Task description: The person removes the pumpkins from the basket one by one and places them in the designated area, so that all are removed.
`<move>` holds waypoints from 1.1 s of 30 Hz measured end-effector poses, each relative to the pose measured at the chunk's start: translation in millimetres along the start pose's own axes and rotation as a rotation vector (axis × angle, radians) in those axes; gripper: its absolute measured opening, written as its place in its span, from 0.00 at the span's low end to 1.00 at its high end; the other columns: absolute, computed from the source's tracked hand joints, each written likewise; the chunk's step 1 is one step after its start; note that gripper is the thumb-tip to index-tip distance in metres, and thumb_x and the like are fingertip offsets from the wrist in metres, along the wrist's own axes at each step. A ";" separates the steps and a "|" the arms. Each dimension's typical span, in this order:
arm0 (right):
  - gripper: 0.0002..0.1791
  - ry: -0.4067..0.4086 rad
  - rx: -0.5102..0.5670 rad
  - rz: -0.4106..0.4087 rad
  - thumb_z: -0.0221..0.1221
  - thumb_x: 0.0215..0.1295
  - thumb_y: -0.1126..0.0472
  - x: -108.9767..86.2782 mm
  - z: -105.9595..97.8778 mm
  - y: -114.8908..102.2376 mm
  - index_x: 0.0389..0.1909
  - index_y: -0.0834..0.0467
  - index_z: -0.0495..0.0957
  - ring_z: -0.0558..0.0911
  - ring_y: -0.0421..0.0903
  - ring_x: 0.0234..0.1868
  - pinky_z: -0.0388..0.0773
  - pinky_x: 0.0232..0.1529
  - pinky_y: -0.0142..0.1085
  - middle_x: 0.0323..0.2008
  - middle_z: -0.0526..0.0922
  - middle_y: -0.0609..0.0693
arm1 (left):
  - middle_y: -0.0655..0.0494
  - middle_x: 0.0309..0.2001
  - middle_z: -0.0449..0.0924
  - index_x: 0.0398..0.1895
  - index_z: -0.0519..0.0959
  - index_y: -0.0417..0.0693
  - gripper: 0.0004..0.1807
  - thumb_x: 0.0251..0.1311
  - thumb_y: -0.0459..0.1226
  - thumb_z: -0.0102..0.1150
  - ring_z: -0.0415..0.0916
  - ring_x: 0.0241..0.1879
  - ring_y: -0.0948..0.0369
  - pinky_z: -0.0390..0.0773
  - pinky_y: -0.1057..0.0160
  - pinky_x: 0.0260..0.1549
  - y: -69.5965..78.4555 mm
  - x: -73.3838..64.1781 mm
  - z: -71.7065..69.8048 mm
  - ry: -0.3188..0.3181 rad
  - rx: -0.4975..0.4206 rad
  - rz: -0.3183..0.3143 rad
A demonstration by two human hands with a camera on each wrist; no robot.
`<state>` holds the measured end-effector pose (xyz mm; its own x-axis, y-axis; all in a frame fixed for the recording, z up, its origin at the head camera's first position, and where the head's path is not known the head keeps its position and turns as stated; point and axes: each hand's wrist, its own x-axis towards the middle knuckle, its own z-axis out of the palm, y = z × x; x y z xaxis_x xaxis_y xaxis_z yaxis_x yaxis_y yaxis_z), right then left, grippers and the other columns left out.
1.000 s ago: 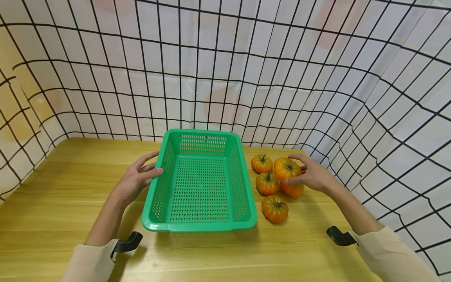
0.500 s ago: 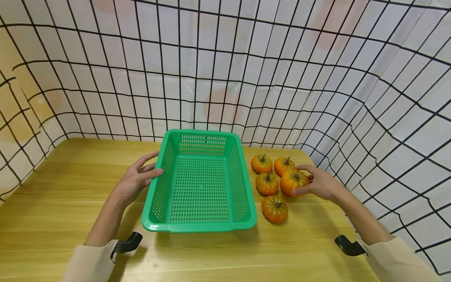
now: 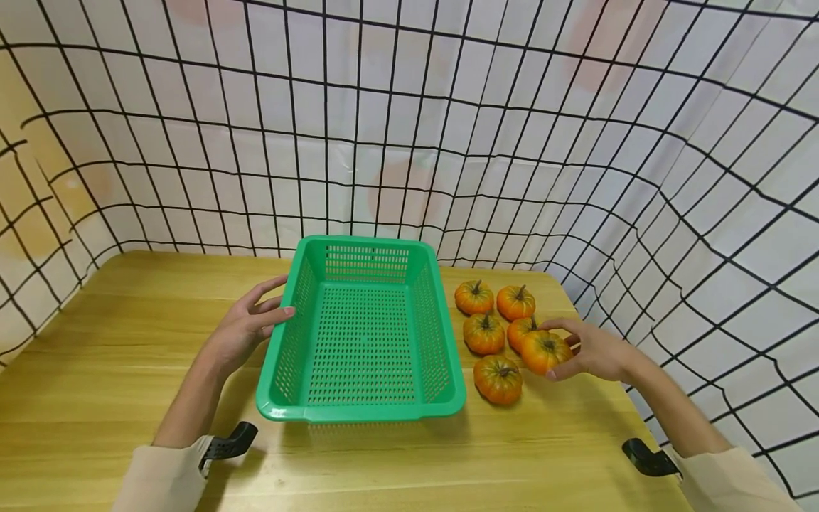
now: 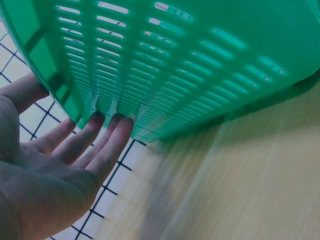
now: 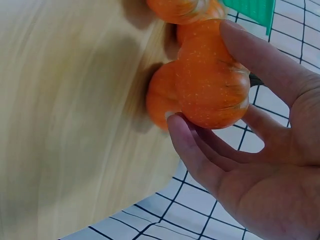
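Note:
My left hand (image 3: pixel 239 327) holds the left side of an empty green plastic basket (image 3: pixel 365 412), thumb over its rim. In the left wrist view, the fingertips (image 4: pixel 126 124) rest against the slotted outer wall. On the right, my right hand (image 3: pixel 591 352) pinches an orange pumpkin (image 3: pixel 545 352) between thumb and fingers. This small pumpkin partly covers another pumpkin (image 3: pixel 520 331) behind it. In the right wrist view, the held pumpkin (image 5: pixel 212 80) overlaps an orange pumpkin (image 5: pixel 161 95) beyond it, and its dark stem shows on the hand side.
Beside the basket sit several more small pumpkins, including a near one (image 3: pixel 498 380), a middle one (image 3: pixel 483 334) and two at the back, left (image 3: pixel 473 297) and right (image 3: pixel 515 303). Black wire mesh (image 3: pixel 358 149) borders the wooden table (image 3: pixel 358 469) at the back and sides.
My right hand has carried its pumpkin toward me and to the right, uncovering the back right pumpkin and part of the one below it. The left hand and basket have stayed put.

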<state>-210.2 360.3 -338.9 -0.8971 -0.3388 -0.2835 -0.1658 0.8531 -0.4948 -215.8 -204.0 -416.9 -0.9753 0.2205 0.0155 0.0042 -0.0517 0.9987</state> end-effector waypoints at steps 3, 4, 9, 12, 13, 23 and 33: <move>0.49 -0.022 0.025 0.000 0.75 0.55 0.46 -2.5 2.9 4.7 0.73 0.58 0.63 0.69 0.73 0.66 0.79 0.52 0.58 0.72 0.61 0.73 | 0.31 0.74 0.61 0.81 0.51 0.49 0.41 0.70 0.36 0.61 0.82 0.54 0.60 0.82 0.63 0.51 -0.7 0.1 -0.2 0.003 0.001 -0.001; 0.49 -0.028 0.034 0.000 0.75 0.55 0.47 -3.4 3.6 6.1 0.73 0.58 0.63 0.68 0.74 0.66 0.79 0.52 0.59 0.72 0.60 0.73 | 0.31 0.73 0.61 0.81 0.51 0.49 0.41 0.70 0.36 0.61 0.82 0.54 0.60 0.82 0.63 0.51 -0.7 0.3 -0.2 0.002 0.000 -0.001; 0.50 -0.075 0.107 0.035 0.76 0.53 0.51 -7.0 8.1 11.6 0.74 0.59 0.62 0.64 0.76 0.68 0.77 0.54 0.61 0.72 0.57 0.75 | 0.33 0.73 0.63 0.81 0.52 0.50 0.41 0.70 0.36 0.61 0.82 0.55 0.59 0.82 0.62 0.52 -0.8 0.4 -0.3 0.004 0.001 -0.003; 0.50 -0.092 0.148 0.053 0.77 0.51 0.53 -8.3 11.9 14.2 0.74 0.59 0.63 0.63 0.76 0.67 0.78 0.54 0.60 0.72 0.57 0.76 | 0.34 0.72 0.64 0.81 0.52 0.50 0.41 0.70 0.36 0.61 0.82 0.55 0.59 0.82 0.63 0.52 -0.8 0.1 -0.3 0.005 0.001 -0.001; 0.50 -0.094 0.155 0.055 0.78 0.51 0.54 -8.7 13.3 15.0 0.73 0.59 0.63 0.64 0.76 0.67 0.78 0.54 0.59 0.71 0.57 0.76 | 0.35 0.72 0.64 0.81 0.52 0.50 0.41 0.70 0.36 0.61 0.82 0.55 0.59 0.82 0.62 0.52 -0.8 0.1 -0.3 0.005 0.000 -0.002; 0.50 -0.076 0.132 0.044 0.79 0.49 0.55 -9.2 25.4 22.7 0.71 0.59 0.64 0.69 0.71 0.64 0.80 0.51 0.55 0.68 0.64 0.74 | 0.34 0.72 0.63 0.81 0.51 0.49 0.40 0.71 0.36 0.60 0.82 0.55 0.58 0.82 0.62 0.52 -0.5 0.1 0.1 -0.003 0.000 0.001; 0.49 -0.063 0.077 0.082 0.79 0.47 0.52 -6.7 31.5 27.8 0.69 0.57 0.66 0.72 0.69 0.63 0.79 0.52 0.56 0.68 0.66 0.73 | 0.33 0.73 0.61 0.81 0.51 0.50 0.41 0.71 0.36 0.60 0.83 0.54 0.58 0.83 0.62 0.51 -0.8 0.5 -0.8 -0.012 -0.012 0.003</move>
<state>-195.9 373.8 -376.7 -0.8785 -0.2952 -0.3755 -0.0584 0.8467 -0.5289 -216.4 -204.6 -417.7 -0.9726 0.2319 0.0189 0.0041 -0.0643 0.9979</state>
